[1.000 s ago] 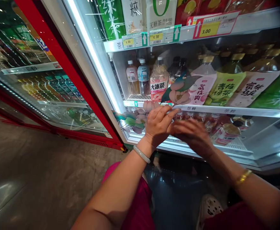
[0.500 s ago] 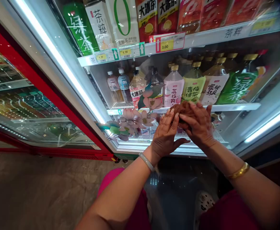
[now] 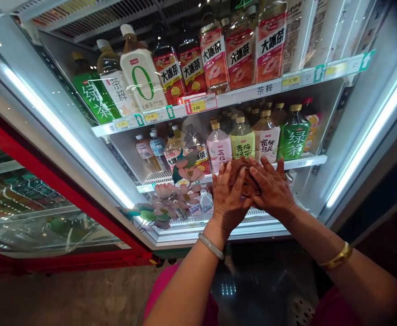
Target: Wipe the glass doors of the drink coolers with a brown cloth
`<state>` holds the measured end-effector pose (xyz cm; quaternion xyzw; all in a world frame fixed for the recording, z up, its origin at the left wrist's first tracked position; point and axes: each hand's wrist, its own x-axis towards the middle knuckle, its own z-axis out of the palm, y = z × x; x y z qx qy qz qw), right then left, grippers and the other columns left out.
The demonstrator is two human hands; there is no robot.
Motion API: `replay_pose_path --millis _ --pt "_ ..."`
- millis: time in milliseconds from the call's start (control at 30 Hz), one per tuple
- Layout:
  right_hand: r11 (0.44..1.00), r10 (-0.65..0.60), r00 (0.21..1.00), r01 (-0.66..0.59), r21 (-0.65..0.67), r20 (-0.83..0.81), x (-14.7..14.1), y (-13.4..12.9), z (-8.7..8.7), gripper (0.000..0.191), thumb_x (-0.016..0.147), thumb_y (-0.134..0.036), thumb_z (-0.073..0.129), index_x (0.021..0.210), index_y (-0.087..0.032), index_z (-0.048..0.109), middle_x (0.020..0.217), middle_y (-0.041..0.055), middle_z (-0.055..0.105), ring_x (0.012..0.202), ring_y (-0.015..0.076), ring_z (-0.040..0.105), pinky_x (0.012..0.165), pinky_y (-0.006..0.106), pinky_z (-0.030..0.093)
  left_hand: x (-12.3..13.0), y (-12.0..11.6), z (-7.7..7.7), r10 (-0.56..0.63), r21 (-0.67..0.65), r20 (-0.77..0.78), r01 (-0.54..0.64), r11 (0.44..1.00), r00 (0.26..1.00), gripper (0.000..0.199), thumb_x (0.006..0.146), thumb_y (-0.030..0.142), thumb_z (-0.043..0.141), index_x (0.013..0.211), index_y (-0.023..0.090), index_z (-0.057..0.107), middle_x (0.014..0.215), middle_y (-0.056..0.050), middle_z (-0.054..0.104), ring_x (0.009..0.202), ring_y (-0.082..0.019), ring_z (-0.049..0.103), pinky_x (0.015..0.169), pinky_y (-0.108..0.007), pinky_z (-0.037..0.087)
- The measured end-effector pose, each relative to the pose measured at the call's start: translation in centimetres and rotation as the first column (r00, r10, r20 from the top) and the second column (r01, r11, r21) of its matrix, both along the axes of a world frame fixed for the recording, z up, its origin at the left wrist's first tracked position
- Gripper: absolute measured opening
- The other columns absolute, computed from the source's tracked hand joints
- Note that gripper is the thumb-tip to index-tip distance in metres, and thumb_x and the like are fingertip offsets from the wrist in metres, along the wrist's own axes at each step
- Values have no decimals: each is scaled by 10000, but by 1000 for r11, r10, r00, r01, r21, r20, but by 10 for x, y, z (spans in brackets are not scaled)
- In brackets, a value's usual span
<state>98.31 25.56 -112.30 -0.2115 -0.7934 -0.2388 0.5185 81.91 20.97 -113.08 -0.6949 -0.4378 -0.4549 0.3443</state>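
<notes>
A crumpled brown cloth (image 3: 246, 179) lies against the glass door of the drinks fridge, with both hands on it. My left hand (image 3: 228, 192) covers the cloth's left side, its fingers pointing up and bent over the edge. On the right side, my right hand (image 3: 272, 186) holds the cloth with fingers partly spread. The palms' undersides are hidden. Behind the glass, close to the hands, stand a pink-labelled bottle (image 3: 219, 146), a yellow-green bottle (image 3: 242, 138) and a white-labelled bottle (image 3: 266, 136).
Flower decals (image 3: 176, 199) are stuck on the glass left of the hands. Shelves of bottled drinks, with price tags (image 3: 198, 107), fill the fridge. A second fridge with a red frame (image 3: 65, 181) adjoins on the left. Below is the floor (image 3: 65, 299), with a shoe (image 3: 300, 310) at lower right.
The view has tilted upward, so more of the upper shelf shows. Both hands stay on the cloth, the left hand now nearer the right and the cloth spread a little wider.
</notes>
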Motion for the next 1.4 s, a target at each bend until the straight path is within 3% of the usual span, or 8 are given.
replay_pose_path --millis 233,400,567,800,933,1067,1267,1400 --pt "999 36 998 -35 -28 56 3 1 22 825 936 -466 682 1629 -277 278 1642 108 432 1598 299 257 1325 608 157 -18 -8 47 -41 124 44 35 992 998 473 975 209 512 1443 218 583 1331 -131 659 1280 -248 590 1132 -407 456" --pt "994 -89 949 65 -89 -303 11 16 35 650 1040 -358 486 1638 -383 234 1691 30 354 1602 260 253 1323 613 91 -44 -11 75 77 295 280 -162 942 957 391 977 232 532 1336 239 684 1358 -122 621 1315 -256 574 1171 -449 423" --pt "966 -247 884 195 -167 -396 -8 29 35 641 1030 -309 470 1626 -419 260 1725 2 269 1621 300 181 1300 679 78 -2 -5 46 57 196 119 -80 977 991 492 954 145 488 1406 248 653 1501 -145 545 1495 -312 426 1249 -525 322" --pt "970 -242 894 233 -70 -378 -7 35 26 644 991 -408 550 1600 -380 342 1722 33 279 1617 324 188 1306 671 86 25 -1 -6 94 47 -107 -90 995 990 728 855 462 756 1513 238 539 1685 -179 308 1612 -385 147 1301 -595 128" --pt "977 -215 905 197 -86 -367 3 29 31 591 1006 -315 529 1574 -391 385 1694 18 348 1612 279 219 1314 641 137 -7 -4 22 123 34 -193 -119 992 974 643 862 302 760 1476 332 570 1632 -121 427 1609 -329 199 1319 -552 71" --pt "980 -195 911 171 -98 -364 -1 19 46 635 1004 -199 496 1586 -406 351 1653 1 424 1598 244 267 1322 633 129 -20 -14 63 161 106 77 -169 980 984 704 832 237 711 1510 256 525 1595 -156 468 1535 -357 358 1295 -583 204" --pt "995 -100 891 81 -60 -444 -15 21 53 558 1024 -192 481 1554 -355 415 1630 28 459 1576 214 323 1329 573 172 20 -16 44 62 31 60 -64 997 996 595 832 311 709 1393 159 580 1385 -189 607 1327 -337 549 1150 -493 431" --pt "995 -93 895 69 -69 -436 -14 23 51 583 1000 -141 502 1545 -338 437 1628 34 462 1575 220 324 1328 562 185 -1 -16 57 117 39 82 -121 992 990 516 792 350 777 1270 209 645 1249 -138 652 1200 -315 596 1088 -477 446"
